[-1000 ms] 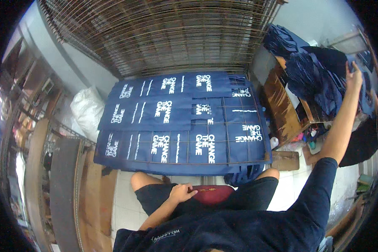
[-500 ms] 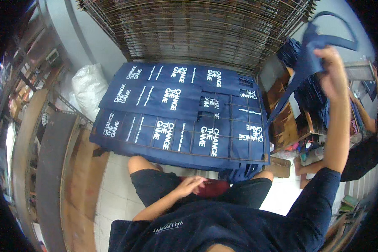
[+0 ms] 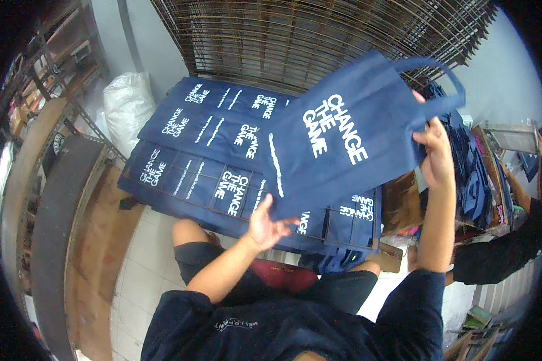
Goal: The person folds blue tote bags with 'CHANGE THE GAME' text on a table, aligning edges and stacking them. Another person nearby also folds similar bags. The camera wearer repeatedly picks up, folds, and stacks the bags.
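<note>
A navy tote bag [image 3: 367, 90] with large white lettering hangs tilted over the stack, its handle loop trailing to the upper right. My right hand [image 3: 435, 156] grips it at the top edge beside the handle. Close to the bag's lower left corner is my left hand [image 3: 267, 227], thumb and fingers apart; I cannot tell whether it touches the cloth. Under both hands, more printed navy bags [image 3: 186, 123] lie in overlapping rows over a wire rack [image 3: 202, 191], partly hidden by the raised bag.
Behind the bags rises a stack of rusty wire racks [image 3: 331, 36]. A white sack [image 3: 128, 105] stands at the far left, near long wooden benches [image 3: 96, 240]. To the right are a pile of navy bags [image 3: 464, 162] and another person's dark sleeve [image 3: 494, 256].
My right hand has swung the bag leftward and inward from the far right, so it now spreads over the rack. My left hand has risen from my lap toward the bag.
</note>
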The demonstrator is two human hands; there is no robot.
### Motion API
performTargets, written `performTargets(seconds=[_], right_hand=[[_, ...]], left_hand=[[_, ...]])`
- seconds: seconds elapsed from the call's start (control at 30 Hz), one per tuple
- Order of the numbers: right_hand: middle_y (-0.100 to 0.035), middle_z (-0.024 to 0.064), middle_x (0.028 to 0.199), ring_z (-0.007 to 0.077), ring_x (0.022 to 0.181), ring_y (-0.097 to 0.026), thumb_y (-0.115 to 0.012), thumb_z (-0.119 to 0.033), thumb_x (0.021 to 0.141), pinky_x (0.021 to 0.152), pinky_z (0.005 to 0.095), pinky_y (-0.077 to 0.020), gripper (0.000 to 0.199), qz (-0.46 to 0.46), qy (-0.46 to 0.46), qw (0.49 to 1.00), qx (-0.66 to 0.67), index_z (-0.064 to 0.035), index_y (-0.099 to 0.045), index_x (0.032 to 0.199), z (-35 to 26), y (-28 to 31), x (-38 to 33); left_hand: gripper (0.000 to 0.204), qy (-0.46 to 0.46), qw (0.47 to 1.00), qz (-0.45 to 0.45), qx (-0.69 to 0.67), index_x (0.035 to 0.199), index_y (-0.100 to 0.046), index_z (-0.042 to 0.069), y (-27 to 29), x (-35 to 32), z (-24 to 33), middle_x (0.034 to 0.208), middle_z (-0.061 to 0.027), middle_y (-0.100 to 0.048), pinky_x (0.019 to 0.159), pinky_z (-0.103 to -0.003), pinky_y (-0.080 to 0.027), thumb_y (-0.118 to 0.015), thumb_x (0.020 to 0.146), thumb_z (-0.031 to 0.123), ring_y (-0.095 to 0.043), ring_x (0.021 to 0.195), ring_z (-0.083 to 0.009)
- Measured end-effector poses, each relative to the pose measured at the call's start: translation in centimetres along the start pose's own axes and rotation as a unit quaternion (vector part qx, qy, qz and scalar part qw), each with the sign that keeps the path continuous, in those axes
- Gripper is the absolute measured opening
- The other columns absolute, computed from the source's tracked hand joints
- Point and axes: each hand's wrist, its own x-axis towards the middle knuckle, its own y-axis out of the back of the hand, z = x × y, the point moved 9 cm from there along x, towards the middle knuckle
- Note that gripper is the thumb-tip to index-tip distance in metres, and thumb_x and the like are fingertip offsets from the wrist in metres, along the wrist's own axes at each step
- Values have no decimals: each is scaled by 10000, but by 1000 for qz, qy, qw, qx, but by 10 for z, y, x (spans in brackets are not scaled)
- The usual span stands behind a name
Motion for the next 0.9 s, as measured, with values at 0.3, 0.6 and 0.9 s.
performTargets(seconds=[0.3, 0.6, 0.9], right_hand=[[-560, 73, 1070, 177, 888, -548, -559, -44, 714, 584, 326, -467, 575, 184, -214, 948, -150, -51, -399, 1266, 254, 122, -33], [-576, 133, 1034, 207, 820, -580, -656, -96, 738, 477, 278, -470, 564, 266, -334, 885, -187, 46, -411, 1226, 394, 134, -79], [-585, 88, 898, 155, 766, -559, -667, -115, 766, 505, 261, -460, 605, 258, -306, 904, -152, 60, -385, 1272, 414, 140, -78]], left_hand=[[362, -247, 833, 246, 429, 1093, -504, -43, 71, 89, 111, 868, -118, -617, 543, -250, -475, -576, 750, 47, -611, 638, -180], [491, -282, 587, 368, 664, 1131, -539, -44, 146, 98, 126, 834, -235, -645, 775, -356, -485, -677, 687, 113, -649, 765, -328], [494, -223, 555, 402, 694, 1151, -568, 2, 128, 101, 139, 935, -253, -631, 765, -346, -496, -709, 693, 126, -654, 802, -279]])
